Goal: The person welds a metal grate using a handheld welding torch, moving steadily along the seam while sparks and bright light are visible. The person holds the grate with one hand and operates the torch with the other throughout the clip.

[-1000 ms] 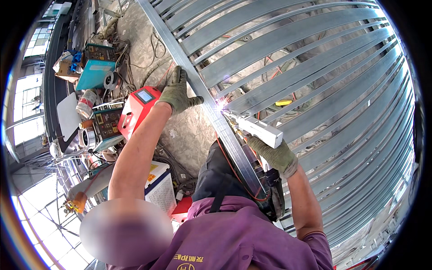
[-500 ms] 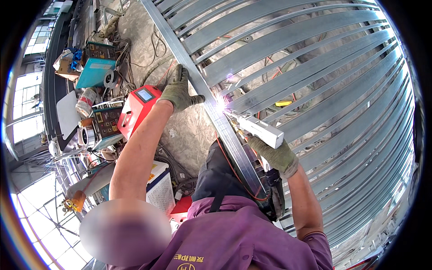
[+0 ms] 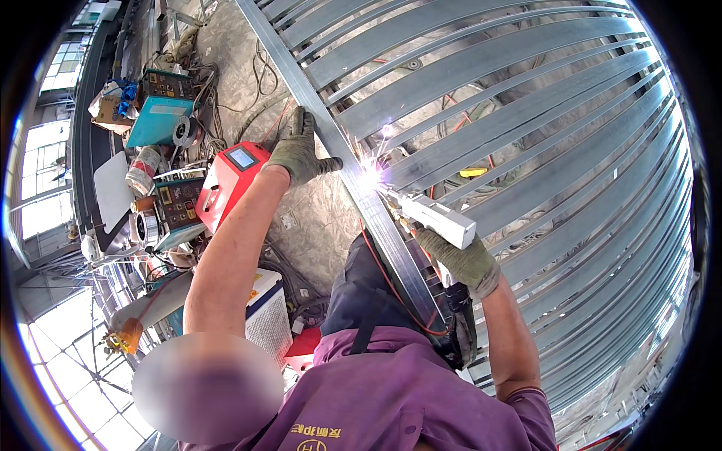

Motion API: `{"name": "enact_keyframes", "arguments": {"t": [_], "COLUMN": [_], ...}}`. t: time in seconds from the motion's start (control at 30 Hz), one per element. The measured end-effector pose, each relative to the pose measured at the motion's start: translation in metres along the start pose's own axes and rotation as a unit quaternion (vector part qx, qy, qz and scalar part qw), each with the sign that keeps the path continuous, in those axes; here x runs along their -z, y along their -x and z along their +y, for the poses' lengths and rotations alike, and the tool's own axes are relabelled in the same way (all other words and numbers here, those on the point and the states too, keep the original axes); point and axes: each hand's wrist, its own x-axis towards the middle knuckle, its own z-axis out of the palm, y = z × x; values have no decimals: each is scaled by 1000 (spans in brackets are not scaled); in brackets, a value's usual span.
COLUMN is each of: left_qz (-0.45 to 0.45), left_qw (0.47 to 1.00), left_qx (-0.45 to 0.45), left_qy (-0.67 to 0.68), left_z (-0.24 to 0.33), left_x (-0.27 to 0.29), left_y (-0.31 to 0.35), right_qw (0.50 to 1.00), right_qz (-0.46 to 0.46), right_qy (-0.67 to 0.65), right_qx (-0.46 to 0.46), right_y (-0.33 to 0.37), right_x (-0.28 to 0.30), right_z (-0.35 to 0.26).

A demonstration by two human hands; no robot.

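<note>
My right hand, in a grey-green work glove, is closed round a handheld welding gun with a pale boxy body. The gun's tip meets the long steel rail where a flat steel slat joins it. A bright glare with flying sparks hides the joint itself. Farther left, my left hand, in the same kind of glove, lies along the rail's outer edge. Its fingers stretch away from me and its thumb reaches onto the rail, apart from them, holding nothing.
Many parallel slats fill the right side, with hoses and a yellow object beneath. On the left stand a red machine with a small screen, teal machines, wire spools and tangled cables. An orange hose runs beside the rail's near end.
The sparks have grown and spread wider, and the glare has shifted very slightly toward me. The gun and my right hand have moved a touch nearer; my left hand stays put.
</note>
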Motion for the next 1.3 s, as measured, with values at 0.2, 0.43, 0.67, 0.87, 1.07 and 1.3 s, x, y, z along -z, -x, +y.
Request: {"name": "enact_keyframes", "arguments": {"t": [0.2,0.43,0.67,0.87,1.07,1.3], "left_qz": [0,2,0,-2,4,7], "left_qw": [1000,1000,1000,1000,1000,1000], "left_qx": [-2,3,11,14,16,13], "left_qy": [-5,-12,13,18,11,10], "left_z": [-4,-5,-4,-2,-8,-8], "left_x": [-3,-4,-2,0,-4,-5], "left_y": [-2,-4,-3,-1,-2,-5], "right_qw": [1000,1000,1000,1000,999,1000], "right_qz": [1,-2,-2,-11,3,6], "right_qy": [4,-8,-11,-13,-28,-21], "right_qx": [11,-2,12,-5,-22,-17], "right_y": [1,2,4,6,9,11], "right_x": [0,0,0,1,-3,-1], "right_z": [1,0,2,-1,-12,-6]}}
